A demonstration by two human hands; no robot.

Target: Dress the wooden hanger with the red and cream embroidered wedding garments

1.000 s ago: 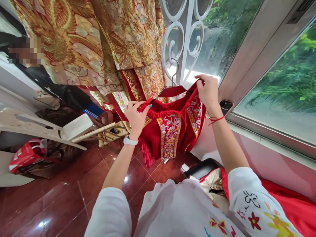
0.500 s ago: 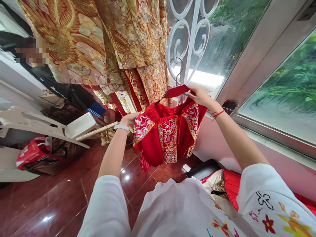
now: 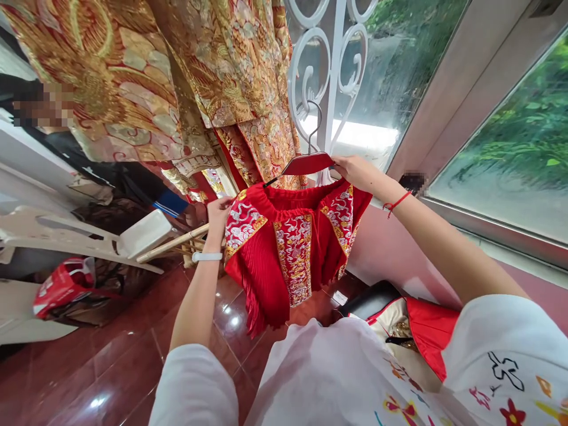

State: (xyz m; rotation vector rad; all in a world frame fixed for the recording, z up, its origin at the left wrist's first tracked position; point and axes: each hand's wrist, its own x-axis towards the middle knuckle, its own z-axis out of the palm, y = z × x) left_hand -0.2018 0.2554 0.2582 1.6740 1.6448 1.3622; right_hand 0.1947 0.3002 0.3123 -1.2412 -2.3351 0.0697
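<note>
Over glossy red tiles (image 3: 110,367), amid gold-embroidered garments (image 3: 177,89) crowding ten to eleven o'clock, a white chair (image 3: 146,232) at nine, window (image 3: 501,154) at two and red cloth (image 3: 430,331) at four. Pinching the left edge of a red skirt (image 3: 293,257), mid-view on its hanger (image 3: 310,164) before white scrollwork (image 3: 336,59), with the left hand (image 3: 218,213) at nine; touching the hanger's right end at two with the right hand (image 3: 357,171), grip too hidden to judge.

Bright daylight from the windows (image 3: 390,89) blows out to white behind the scrolled grille (image 3: 335,77), glare spots the glossy floor (image 3: 128,355), the greenery (image 3: 539,130) outside looks smeary, and wide-angle distortion stretches the frame's edges
</note>
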